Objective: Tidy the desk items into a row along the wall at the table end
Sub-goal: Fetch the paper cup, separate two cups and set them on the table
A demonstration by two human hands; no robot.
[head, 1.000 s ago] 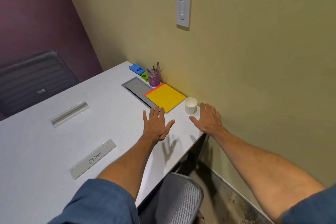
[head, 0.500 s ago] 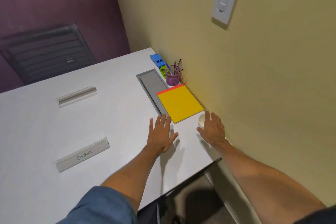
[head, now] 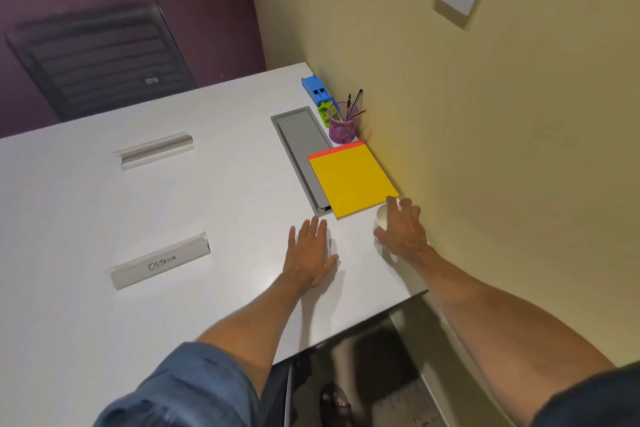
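Right, my right hand (head: 403, 229) curls its fingers round the white cup (head: 381, 217), just beside the yellow pad (head: 351, 178) by the wall (head: 485, 184), probably to square it into the row, while my left hand (head: 310, 250) lies flat on the table (head: 207, 211), fingers straight, for balance.

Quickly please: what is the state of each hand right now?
Left hand: open, flat on the table.
Right hand: fingers curled round the white cup, holding it.
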